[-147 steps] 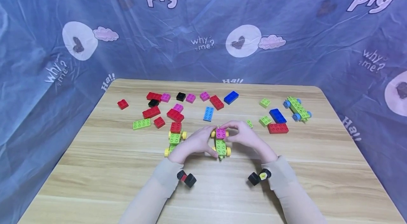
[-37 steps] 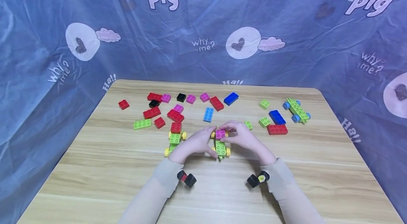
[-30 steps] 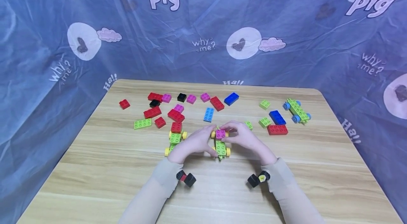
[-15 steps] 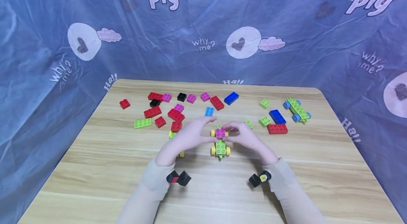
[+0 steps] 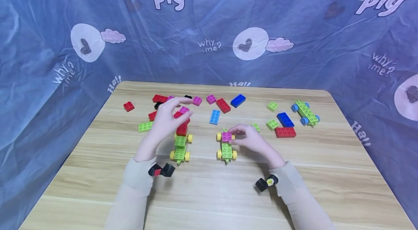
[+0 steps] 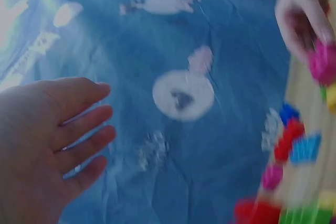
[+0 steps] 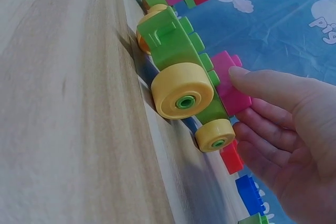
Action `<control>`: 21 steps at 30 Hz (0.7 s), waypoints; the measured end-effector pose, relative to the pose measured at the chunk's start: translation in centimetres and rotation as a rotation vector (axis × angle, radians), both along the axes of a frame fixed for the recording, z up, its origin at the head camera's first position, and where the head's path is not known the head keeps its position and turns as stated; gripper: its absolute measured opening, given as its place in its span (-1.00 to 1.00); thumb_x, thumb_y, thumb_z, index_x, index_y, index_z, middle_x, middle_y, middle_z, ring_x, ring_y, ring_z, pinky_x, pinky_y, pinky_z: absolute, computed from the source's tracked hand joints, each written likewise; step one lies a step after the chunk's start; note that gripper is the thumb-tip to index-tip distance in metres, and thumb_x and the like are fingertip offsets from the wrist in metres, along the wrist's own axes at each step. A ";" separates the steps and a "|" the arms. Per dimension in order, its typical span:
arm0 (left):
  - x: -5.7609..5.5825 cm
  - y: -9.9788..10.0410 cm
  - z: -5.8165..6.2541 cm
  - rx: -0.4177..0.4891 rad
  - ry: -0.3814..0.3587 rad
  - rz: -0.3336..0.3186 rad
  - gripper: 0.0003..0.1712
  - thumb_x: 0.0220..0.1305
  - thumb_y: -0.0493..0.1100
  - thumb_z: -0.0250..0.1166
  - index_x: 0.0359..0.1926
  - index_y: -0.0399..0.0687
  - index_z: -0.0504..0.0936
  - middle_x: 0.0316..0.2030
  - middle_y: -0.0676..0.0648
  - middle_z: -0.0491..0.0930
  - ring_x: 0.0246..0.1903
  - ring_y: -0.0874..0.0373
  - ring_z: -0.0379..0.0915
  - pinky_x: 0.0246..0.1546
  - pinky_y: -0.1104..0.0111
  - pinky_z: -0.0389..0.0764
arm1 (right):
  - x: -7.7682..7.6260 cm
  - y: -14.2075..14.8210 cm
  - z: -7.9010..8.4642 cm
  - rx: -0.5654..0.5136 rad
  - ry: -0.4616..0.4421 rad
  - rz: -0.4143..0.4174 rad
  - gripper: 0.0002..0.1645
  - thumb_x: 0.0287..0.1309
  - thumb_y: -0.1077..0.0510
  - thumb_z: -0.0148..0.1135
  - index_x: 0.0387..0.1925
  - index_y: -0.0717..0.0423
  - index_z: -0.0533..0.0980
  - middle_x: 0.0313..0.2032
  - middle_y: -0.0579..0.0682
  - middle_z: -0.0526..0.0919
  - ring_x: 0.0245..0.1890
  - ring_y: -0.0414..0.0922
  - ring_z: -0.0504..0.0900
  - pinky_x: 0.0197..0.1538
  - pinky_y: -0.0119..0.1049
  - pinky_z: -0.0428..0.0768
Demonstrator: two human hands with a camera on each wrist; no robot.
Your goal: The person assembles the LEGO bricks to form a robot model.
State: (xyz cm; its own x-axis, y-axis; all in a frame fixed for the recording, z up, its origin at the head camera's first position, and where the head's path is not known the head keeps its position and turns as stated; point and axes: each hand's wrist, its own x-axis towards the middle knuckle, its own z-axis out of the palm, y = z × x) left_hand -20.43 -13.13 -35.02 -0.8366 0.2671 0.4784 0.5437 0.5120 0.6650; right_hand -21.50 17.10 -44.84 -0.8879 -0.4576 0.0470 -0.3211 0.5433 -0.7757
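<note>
My right hand [image 5: 249,137] pinches a pink brick [image 5: 226,136] seated on one end of a green toy car base [image 5: 226,151] with yellow wheels. In the right wrist view, the thumb lies on the side of that pink brick [image 7: 229,83], with the fingers behind it. My left hand [image 5: 166,118] is raised over the bricks at the left, thumb and fingers spread apart with nothing between them. Below it stands a second green car base [image 5: 180,153] with yellow wheels, bearing a green brick [image 5: 180,140] and a red brick [image 5: 181,129] at its far end.
Several red, pink and black bricks lie at the back left, partly hidden by my left hand. A light blue brick [image 5: 214,116] and a dark blue brick [image 5: 238,101] lie mid-table. At the right are green bricks, a red brick [image 5: 285,132] and a blue-wheeled car base [image 5: 305,113].
My left hand has let go of the car base in the middle and moved left and forward, uncovering the second car. My right hand stays at the pink brick.
</note>
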 end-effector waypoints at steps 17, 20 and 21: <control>-3.7 -9.1 -4.5 -0.105 -0.061 0.115 -0.55 0.10 -0.28 0.42 0.04 -0.26 0.58 -0.02 -0.25 0.60 -0.01 -0.13 0.49 -0.05 0.05 0.51 | 0.0 0.1 -0.2 -0.006 -0.009 0.002 -0.56 0.03 0.10 0.42 -0.03 0.15 0.59 -0.06 0.05 0.67 0.00 0.03 0.60 0.16 0.03 0.51; -4.0 -10.4 -5.5 -0.136 -0.083 0.131 -0.52 0.09 -0.24 0.44 0.05 -0.27 0.57 0.01 -0.28 0.59 0.03 -0.17 0.47 -0.01 0.00 0.50 | 0.0 0.1 -0.2 -0.010 -0.010 0.000 -0.56 0.03 0.10 0.42 -0.03 0.14 0.60 -0.07 0.05 0.67 0.00 0.03 0.60 0.16 0.03 0.51; -4.1 -10.9 -5.9 -0.144 -0.093 0.135 -0.51 0.09 -0.24 0.44 0.05 -0.28 0.57 0.01 -0.29 0.58 0.03 -0.17 0.47 -0.01 -0.01 0.49 | 0.0 0.1 -0.2 -0.010 -0.010 0.000 -0.56 0.03 0.10 0.42 -0.03 0.14 0.60 -0.07 0.05 0.67 0.00 0.03 0.60 0.16 0.04 0.50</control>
